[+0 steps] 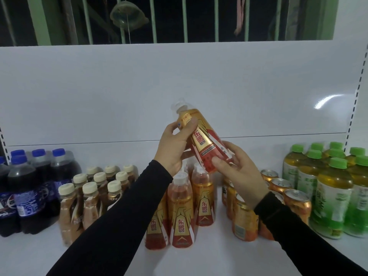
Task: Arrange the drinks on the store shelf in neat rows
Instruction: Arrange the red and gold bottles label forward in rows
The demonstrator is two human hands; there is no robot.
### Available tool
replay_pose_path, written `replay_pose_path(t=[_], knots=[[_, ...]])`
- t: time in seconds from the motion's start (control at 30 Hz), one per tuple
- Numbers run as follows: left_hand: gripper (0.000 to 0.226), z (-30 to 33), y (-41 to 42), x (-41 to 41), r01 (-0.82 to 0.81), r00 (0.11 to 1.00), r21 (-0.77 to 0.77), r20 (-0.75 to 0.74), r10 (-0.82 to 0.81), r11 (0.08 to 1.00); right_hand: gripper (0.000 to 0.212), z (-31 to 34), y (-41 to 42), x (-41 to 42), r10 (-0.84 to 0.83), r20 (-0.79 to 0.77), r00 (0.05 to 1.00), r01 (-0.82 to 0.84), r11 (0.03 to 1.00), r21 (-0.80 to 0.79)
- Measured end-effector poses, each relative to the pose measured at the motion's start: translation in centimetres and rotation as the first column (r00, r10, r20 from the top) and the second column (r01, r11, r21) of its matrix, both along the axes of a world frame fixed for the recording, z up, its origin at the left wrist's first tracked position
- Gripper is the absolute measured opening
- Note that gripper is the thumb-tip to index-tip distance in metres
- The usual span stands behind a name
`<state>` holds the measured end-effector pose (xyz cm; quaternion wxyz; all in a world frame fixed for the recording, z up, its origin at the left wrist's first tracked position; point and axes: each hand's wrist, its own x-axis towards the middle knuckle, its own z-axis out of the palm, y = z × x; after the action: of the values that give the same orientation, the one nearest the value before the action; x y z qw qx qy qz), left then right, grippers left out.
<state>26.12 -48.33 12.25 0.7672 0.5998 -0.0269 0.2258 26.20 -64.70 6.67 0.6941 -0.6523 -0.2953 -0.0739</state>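
I see the left hand [176,144] gripping the upper body of the gold-and-red bottle [203,139] and the right hand [242,166] curled around its base. It is tilted, held in the air above its row [180,212] on the shelf [219,255]. Risk: setting it down could topple the upright neighbours. Label reads 东鹏特饮; the cola bottles [25,198] appear to be Pepsi.

— What sort of place is shown?
— A shop: a white shelf [119,255] with slotted uprights [356,100] is seen, stocked by kind with cola bottles [25,188], cans [298,202] and green-capped tea bottles [334,196].
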Motion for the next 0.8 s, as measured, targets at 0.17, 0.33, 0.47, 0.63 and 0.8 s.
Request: replay_pose_path(t=[0.17,0.33,0.47,0.63,0.8], knots=[[0.053,-0.28,0.21,-0.15,0.027,1.0,0.03,0.01,-0.027,0.999,0.046,-0.12,0.02,0.38,0.216,-0.179,0.96,-0.16,0.946,0.281],[0.059,-0.53,-0.11,-0.33,0.14,0.99,0.009,-0.009,-0.14,0.99,0.047,-0.23,0.14,0.52,0.45,-0.39,0.803,-0.233,0.84,0.489],[0.047,-0.56,-0.11,-0.13,0.085,0.995,-0.036,-0.045,-0.086,0.996,0.038,-0.23,0.01,0.56,0.287,-0.279,0.916,-0.205,0.935,0.288],[0.053,-0.32,-0.37,-0.2,0.009,0.998,-0.012,-0.068,-0.009,1.0,0.064,-0.71,-0.21,0.48,-0.021,0.09,0.996,0.024,0.999,-0.031],[0.056,-0.54,-0.18,-0.56,0.045,0.998,-0.005,-0.038,-0.045,0.999,0.05,-0.49,-0.18,0.48,0.091,-0.024,0.996,-0.086,0.984,0.153]])
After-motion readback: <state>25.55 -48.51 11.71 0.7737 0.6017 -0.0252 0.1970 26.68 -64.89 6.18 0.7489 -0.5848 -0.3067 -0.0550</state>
